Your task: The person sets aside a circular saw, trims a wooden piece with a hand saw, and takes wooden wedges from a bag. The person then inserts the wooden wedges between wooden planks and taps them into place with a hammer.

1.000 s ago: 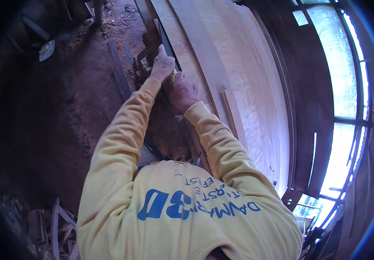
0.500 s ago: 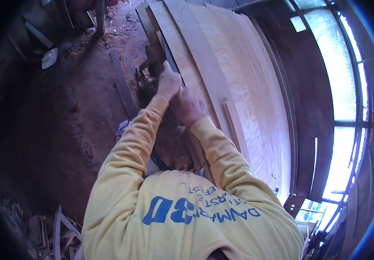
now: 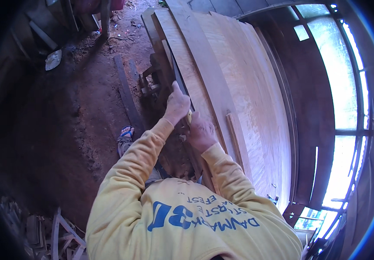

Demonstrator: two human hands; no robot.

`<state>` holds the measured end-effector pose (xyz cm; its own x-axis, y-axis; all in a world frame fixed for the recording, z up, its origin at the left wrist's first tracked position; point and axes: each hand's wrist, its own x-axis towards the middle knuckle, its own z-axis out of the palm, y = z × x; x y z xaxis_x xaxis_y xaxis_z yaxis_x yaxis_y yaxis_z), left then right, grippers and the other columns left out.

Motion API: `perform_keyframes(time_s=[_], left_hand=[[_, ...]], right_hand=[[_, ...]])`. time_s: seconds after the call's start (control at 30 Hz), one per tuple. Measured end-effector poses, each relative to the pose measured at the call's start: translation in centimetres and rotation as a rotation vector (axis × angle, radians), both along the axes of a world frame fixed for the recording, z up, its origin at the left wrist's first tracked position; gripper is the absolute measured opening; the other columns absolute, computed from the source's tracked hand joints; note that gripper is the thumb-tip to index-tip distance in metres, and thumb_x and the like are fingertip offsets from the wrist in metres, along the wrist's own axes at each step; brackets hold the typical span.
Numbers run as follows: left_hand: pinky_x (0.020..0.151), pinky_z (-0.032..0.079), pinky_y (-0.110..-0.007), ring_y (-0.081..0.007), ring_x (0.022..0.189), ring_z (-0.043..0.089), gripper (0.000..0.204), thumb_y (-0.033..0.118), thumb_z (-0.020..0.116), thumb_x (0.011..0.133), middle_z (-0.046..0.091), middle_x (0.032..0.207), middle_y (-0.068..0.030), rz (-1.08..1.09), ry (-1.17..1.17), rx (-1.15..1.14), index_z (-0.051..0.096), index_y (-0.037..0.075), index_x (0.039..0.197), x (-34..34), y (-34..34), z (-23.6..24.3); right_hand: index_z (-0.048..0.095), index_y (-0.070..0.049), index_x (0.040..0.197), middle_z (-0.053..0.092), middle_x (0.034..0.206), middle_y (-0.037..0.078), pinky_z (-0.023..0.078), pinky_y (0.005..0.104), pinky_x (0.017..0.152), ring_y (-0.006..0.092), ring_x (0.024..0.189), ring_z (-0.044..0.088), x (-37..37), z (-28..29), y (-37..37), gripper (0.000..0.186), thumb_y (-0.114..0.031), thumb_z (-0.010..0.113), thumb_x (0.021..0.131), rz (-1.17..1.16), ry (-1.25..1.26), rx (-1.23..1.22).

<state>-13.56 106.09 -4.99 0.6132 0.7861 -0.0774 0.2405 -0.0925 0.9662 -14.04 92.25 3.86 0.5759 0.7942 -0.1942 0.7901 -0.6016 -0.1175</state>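
The right hand [image 3: 203, 132], bare below a yellow cuff, has its grip closed round the yellow handle [image 3: 189, 118] of a long, narrow, dark-bladed tool [image 3: 178, 75]. The blade points away from the person and lies along the left edge of a broad, pale plywood sheet [image 3: 256, 95]. The left hand [image 3: 178, 105] sits just ahead of the right, its fingers curled and its thumb stretched forward beside the blade, next to a slim, light wooden strip [image 3: 166, 48]; whether its grip is closed on the strip or the tool, I cannot tell.

A long, brown, flat plank [image 3: 204, 60] lies lengthwise over the plywood, with a short, narrow wooden batten [image 3: 238, 143] near its closer end. On the reddish-brown earth floor [image 3: 96, 99], left of the forearms, a foot in a blue-strapped sandal [image 3: 127, 132] shows beside a long, dark board [image 3: 127, 93]. Thin, pale wood scraps [image 3: 57, 234] are heaped at lower left.
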Motion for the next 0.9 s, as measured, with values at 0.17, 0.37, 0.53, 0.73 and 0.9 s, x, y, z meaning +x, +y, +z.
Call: perform_keyframes(time_s=[0.17,0.37,0.53,0.73,0.9], left_hand=[[0.091,0.049,-0.053,-0.0515,0.100,0.062,0.063,0.013,0.052,0.083,0.059,0.104,-0.0430,-0.049,0.079,-0.049,0.029,-0.007,0.139,2.7,6.7,2.1],[0.092,0.049,-0.052,-0.0506,0.104,0.061,0.046,0.029,0.049,0.096,0.062,0.108,-0.0377,0.031,-0.105,-0.066,0.046,0.005,0.135,4.0,10.2,1.0],[0.092,0.049,-0.049,-0.0446,0.104,0.064,0.037,0.036,0.047,0.098,0.066,0.108,-0.0295,0.382,-0.077,0.138,0.060,0.010,0.120,8.2,19.3,-2.7],[0.087,0.052,-0.043,-0.0368,0.099,0.067,0.028,0.033,0.057,0.094,0.071,0.103,-0.0191,0.247,-0.056,0.124,0.068,0.010,0.106,10.9,20.9,-5.4],[0.084,0.052,-0.034,-0.0213,0.091,0.067,0.027,0.030,0.064,0.093,0.072,0.097,-0.0111,0.176,-0.164,0.039,0.068,0.007,0.106,11.1,22.1,-8.1]], right_hand=[[0.045,-0.001,0.112,0.066,0.086,0.024,0.049,0.0547,0.073,0.0448,0.082,0.065,3.4,-0.4,4.6,0.043,-0.023,0.068,0.083,0.009,0.074,0.192],[0.045,-0.004,0.118,0.065,0.086,0.027,0.048,0.0559,0.072,0.0476,0.080,0.063,3.6,-2.4,3.7,0.036,-0.031,0.055,0.096,0.032,0.132,0.528],[0.045,-0.004,0.119,0.065,0.084,0.026,0.048,0.0559,0.069,0.0478,0.077,0.063,1.2,-0.3,3.1,0.035,-0.033,0.051,0.100,-0.019,0.104,0.315],[0.046,-0.005,0.116,0.066,0.083,0.026,0.048,0.0565,0.067,0.0473,0.075,0.064,2.8,-0.8,3.6,0.037,-0.039,0.044,0.102,-0.103,0.081,0.268],[0.048,-0.005,0.113,0.065,0.084,0.026,0.048,0.0564,0.070,0.0476,0.079,0.064,2.0,-0.2,2.5,0.038,-0.041,0.042,0.102,-0.153,0.181,0.296]])
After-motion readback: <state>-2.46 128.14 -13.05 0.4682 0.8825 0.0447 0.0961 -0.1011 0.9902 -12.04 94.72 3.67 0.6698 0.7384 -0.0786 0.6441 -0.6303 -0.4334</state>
